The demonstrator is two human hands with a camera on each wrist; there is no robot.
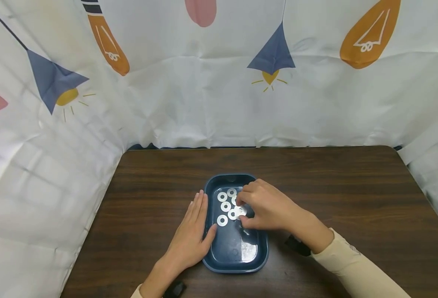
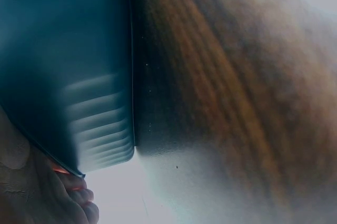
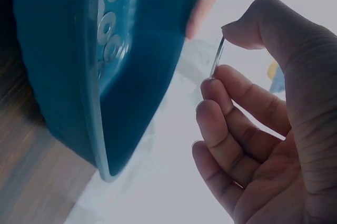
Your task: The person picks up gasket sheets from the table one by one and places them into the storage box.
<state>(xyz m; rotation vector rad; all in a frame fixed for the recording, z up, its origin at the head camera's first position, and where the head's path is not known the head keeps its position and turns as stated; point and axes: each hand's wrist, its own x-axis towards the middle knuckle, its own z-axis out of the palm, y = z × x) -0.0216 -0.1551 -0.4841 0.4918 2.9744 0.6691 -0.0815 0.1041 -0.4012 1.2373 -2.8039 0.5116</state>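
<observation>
A blue tray (image 1: 235,267) holds several flat metal washers (image 1: 222,220) in its far half. My right hand (image 1: 269,207) is over the tray's right side and pinches one washer by its edges, between thumb and fingertips. That washer (image 3: 217,58) appears edge-on in the right wrist view, above the open side of the tray (image 3: 95,103). Along the tray's left side lies my left hand (image 1: 192,231), fingers straight and together, with the thumb over the rim. In the left wrist view only part of the left hand (image 2: 42,192) shows, against the tray's outer wall (image 2: 100,113).
The tray stands on a dark wood-grain table (image 1: 159,178). A white curtain (image 1: 189,99) with printed lamps and bulbs hangs behind the table and at both sides. A black strap piece (image 1: 298,246) is at the right wrist.
</observation>
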